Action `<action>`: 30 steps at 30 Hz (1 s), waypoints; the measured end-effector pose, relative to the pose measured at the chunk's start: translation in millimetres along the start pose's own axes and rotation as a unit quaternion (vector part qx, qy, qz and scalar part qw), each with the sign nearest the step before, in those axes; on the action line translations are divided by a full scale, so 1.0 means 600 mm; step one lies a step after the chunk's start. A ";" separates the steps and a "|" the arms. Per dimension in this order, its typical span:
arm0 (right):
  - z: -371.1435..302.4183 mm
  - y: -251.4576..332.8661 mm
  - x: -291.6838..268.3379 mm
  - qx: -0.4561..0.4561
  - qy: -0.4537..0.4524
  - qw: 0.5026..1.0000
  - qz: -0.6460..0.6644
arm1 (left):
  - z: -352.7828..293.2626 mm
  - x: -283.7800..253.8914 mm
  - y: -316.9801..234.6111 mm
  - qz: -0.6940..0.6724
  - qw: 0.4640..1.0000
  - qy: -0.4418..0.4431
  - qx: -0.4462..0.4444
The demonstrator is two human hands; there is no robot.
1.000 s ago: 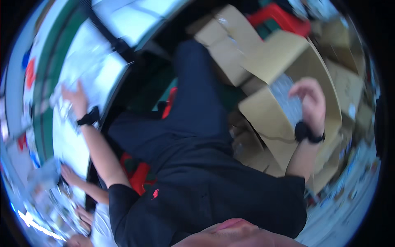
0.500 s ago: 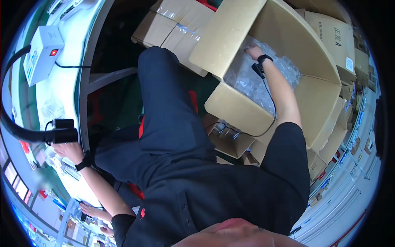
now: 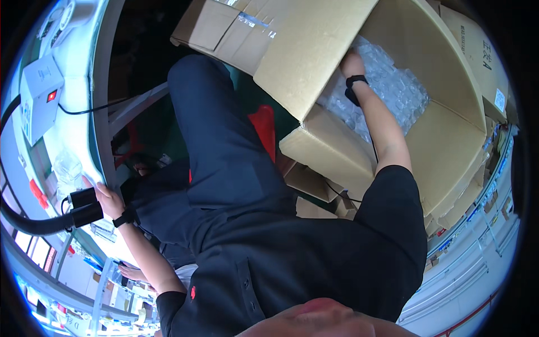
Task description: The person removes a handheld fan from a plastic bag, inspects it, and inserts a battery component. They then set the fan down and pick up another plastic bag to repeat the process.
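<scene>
My right hand (image 3: 352, 65), grip unseen, is reaching into the upper-right box (image 3: 449, 137), many plastic pieces (image 3: 396, 90) remaining, amount done unclear; my left hand (image 3: 111, 202), fingers apart, is extending at mid-left.

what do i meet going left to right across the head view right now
White box-shaped device with a red switch → the person's bare left hand → bright red angular panel → the person's bare right hand → brown cardboard carton with a white label

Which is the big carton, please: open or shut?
Open: the carton has flaps folded outward, and the right hand reaches inside.
</scene>
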State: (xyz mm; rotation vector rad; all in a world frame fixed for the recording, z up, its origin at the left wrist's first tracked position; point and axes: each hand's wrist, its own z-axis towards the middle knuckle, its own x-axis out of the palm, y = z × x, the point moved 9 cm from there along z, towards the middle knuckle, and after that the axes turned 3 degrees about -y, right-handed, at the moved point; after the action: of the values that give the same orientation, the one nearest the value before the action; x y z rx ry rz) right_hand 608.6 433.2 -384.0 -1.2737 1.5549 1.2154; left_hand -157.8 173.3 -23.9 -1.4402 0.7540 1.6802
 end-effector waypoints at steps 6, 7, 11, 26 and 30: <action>-0.057 0.037 -0.203 0.016 -0.250 0.968 -0.010 | 0.010 0.019 -0.039 -0.012 0.998 -0.038 0.055; -0.061 0.041 -0.177 -0.014 -0.197 0.980 -0.029 | 0.009 0.023 -0.041 -0.014 0.998 -0.032 0.046; -0.099 0.085 -0.064 -0.132 -0.007 0.990 -0.037 | 0.010 0.009 -0.033 -0.001 0.999 -0.029 0.031; -0.186 0.023 0.190 -0.173 0.332 0.922 0.103 | 0.010 0.026 -0.050 -0.029 0.997 -0.039 0.055; -0.180 0.011 0.035 0.120 0.556 0.758 0.319 | 0.007 0.017 -0.012 0.064 0.995 -0.043 0.063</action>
State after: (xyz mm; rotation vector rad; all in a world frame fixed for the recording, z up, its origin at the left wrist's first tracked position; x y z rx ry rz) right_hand 598.5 323.6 -376.3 -1.3937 3.0908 0.4610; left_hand -154.3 182.6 -32.5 -1.2478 0.9034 1.7469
